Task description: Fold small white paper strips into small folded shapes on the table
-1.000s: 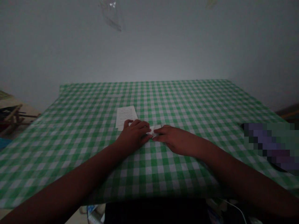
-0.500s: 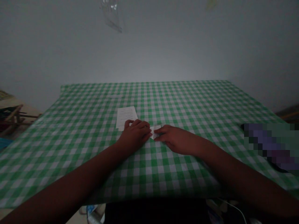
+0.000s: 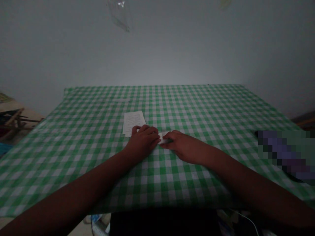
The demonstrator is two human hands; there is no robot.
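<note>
A small piece of folded printed paper [image 3: 162, 140] lies on the table between my hands, mostly covered by fingers. My left hand [image 3: 145, 137] rests on its left end with curled fingers, the fingertips pressed to the paper. From the other side, my right hand [image 3: 178, 143] pinches the paper between thumb and fingers. Just behind my left hand lies a small stack of printed sheets [image 3: 134, 120], its lower right corner hidden by that hand.
A green and white checked cloth [image 3: 192, 108] covers the table, which reaches back to a pale wall [image 3: 157, 49]. At the right edge lies a dark, pixelated flat object [image 3: 285, 154]. A clear plastic bag [image 3: 119, 14] hangs on the wall. Wooden furniture [image 3: 16, 123] stands at far left.
My right hand has shifted slightly left, closer to my left hand, and less of the small paper shows between them. My left hand stays nearly in place.
</note>
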